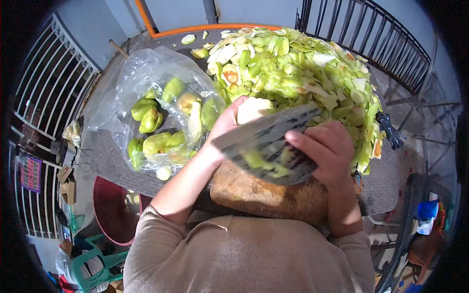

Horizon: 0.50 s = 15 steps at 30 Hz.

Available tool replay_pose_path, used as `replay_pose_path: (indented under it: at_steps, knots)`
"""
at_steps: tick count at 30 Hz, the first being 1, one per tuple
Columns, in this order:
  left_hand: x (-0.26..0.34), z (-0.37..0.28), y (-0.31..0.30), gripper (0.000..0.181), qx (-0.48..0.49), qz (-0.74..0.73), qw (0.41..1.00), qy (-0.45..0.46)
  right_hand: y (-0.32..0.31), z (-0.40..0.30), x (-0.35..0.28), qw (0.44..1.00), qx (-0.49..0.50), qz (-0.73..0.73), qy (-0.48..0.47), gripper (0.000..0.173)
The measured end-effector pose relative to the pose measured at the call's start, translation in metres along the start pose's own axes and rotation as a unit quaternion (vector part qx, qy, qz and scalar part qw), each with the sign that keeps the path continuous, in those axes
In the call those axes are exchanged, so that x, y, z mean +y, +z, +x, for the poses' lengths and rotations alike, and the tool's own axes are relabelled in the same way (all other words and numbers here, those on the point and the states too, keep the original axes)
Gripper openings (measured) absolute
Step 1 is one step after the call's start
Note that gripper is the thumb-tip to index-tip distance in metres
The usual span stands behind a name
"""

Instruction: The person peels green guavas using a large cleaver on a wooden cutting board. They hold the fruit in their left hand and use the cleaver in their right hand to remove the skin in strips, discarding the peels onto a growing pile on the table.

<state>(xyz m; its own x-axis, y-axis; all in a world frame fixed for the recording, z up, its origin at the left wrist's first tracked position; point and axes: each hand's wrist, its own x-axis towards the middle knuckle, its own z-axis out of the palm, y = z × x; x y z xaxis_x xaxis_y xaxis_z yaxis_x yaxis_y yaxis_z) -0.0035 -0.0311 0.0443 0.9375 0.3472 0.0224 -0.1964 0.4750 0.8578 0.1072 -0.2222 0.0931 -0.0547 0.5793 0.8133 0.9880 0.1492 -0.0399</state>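
Note:
My left hand [226, 122] holds a pale peeled piece of chayote [254, 110] above the work surface. In my right hand [328, 146] is a broad, dark-mottled blade [271, 146], probably a cleaver; its handle is hidden by my fingers. The blade lies across the view just below the pale piece; whether they touch cannot be told. Beneath it is a thick wooden chopping block [263, 197]. A big heap of green peelings and cut scraps [285, 73] rises behind my hands. To the left, a clear plastic bag [143, 66] holds several green chayotes [155, 143].
The grey woven-textured table top [121, 157] extends left of the block. A dark red basin [113, 208] stands below its left edge, near a green plastic chair [97, 260]. A small pale round piece [163, 173] lies by the bag. A black glove [390, 130] hangs at the heap's right edge.

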Motion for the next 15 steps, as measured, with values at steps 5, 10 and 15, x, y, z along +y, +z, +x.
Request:
replay_pose_path:
  at_steps: [5, 10, 15]
  knots:
    - [0.010, -0.010, 0.003, 0.033, -0.010, 0.073, 0.996, 0.057, 0.003, 0.003, -0.007, 0.993, -0.029, -0.108, -0.035, 0.036]
    - [0.015, -0.015, 0.011, 0.035, -0.019, 0.002, 1.000, 0.007, 0.011, -0.001, -0.007, 0.995, -0.015, -0.083, -0.047, 0.033]
    - [0.005, -0.013, 0.005, 0.034, -0.017, -0.008, 1.000, 0.000, 0.010, -0.003, -0.001, 0.996, -0.059, -0.066, -0.027, 0.034]
